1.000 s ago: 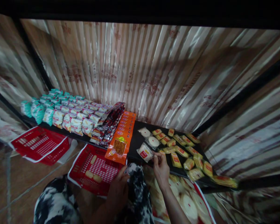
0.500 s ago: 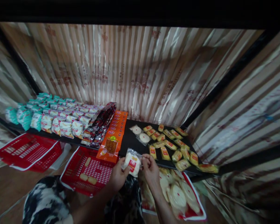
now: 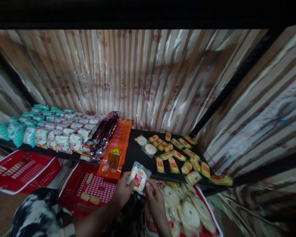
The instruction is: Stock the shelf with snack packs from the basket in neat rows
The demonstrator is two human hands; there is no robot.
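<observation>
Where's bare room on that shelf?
Bare black shelf: a strip between the orange packet and two wrapped white rounds, beyond the held white packet. Crowded: left side, teal bags, white bags and maroon packets; right side, scattered yellow packets.

No wording legible. Held white packet (image 3: 139, 176): red label (image 3: 138, 180) with pale print, yellow mark (image 3: 140, 172) above, too small to read. Orange packet (image 3: 118, 144), farther left: round yellow badge (image 3: 115, 151), characters blurred. Yellow packets (image 3: 173, 165), right: red labels, unreadable. White packets (image 3: 62, 143), left: red characters, unclear. Striped sheeting (image 3: 148, 65), far side: dark vertical lettering (image 3: 124, 84), illegible.
</observation>
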